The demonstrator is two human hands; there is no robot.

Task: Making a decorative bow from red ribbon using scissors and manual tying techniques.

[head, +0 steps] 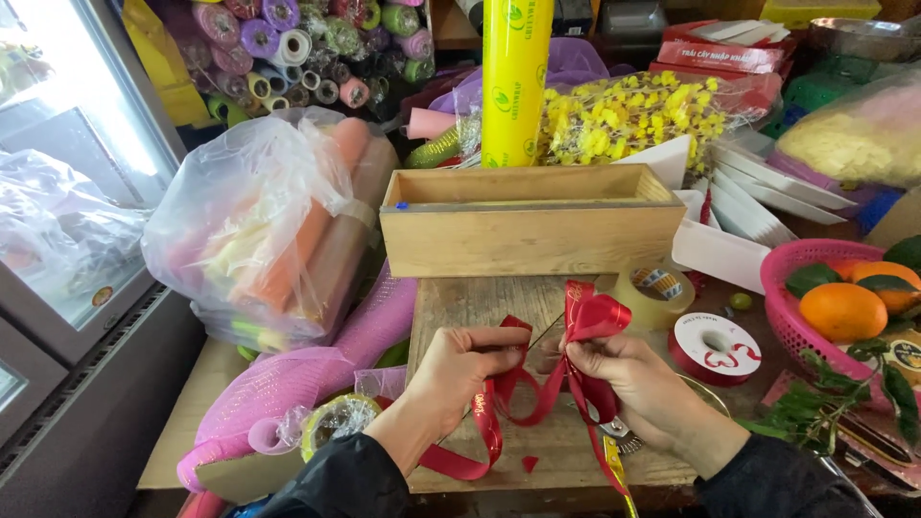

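Both hands are working a shiny red ribbon (537, 388) right over the near end of a rough wooden board (460, 307). The left hand (460, 369) is pinching a loose strand with thumb and fingers closed on it. The right hand (628, 379) is gripping the gathered base of the bow loops, fingers curled tight around it. The loops are sticking up and away from the person, so the bow's long axis is running roughly upright, while the satin tails are curling down and left toward the near board edge. Something metal is lying under the right wrist, can't tell what exactly.

Just past the right hand, a red ribbon spool (715, 347) is lying flat beside a roll of clear tape (655, 293). Further back, a plain wooden box (532, 219) is sitting lengthwise across the board. Pink mesh wrap (317, 369) is bunching up on the left, a pink plastic basket (801, 302) of oranges is sitting on the right, and a yellow film roll (516, 77) is standing upright behind the box.
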